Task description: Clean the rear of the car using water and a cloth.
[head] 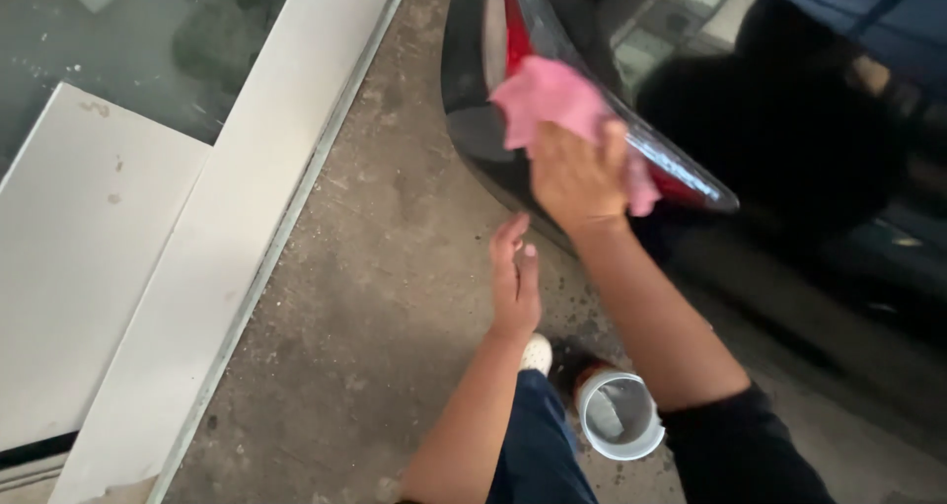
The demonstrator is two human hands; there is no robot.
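My right hand (pixel 580 174) presses a pink cloth (pixel 552 105) flat against the rear corner of a black car (pixel 789 129), fingers spread over the fabric and gripping it against the curved edge of the red tail light (pixel 681 183). The cloth bunches above my knuckles and a fold of it hangs out to the right of my wrist. My left hand (pixel 515 282) hangs free below and to the left, fingers straight and close together, holding nothing and touching nothing, just beside the car's lower bodywork. The glossy dark panel carries a reflection of a figure and of pale tiles. Beneath my arms, my dark blue trouser leg (pixel 538 445) and 1 white shoe (pixel 536 354) show over a rough grey concrete floor (pixel 375 297). A white plastic cup-like container (pixel 619 415) with a grey inside stands on the floor near my foot, under my right forearm. Further left, a pale raised kerb (pixel 247 218) runs diagonally beside a flat white slab (pixel 79 257).
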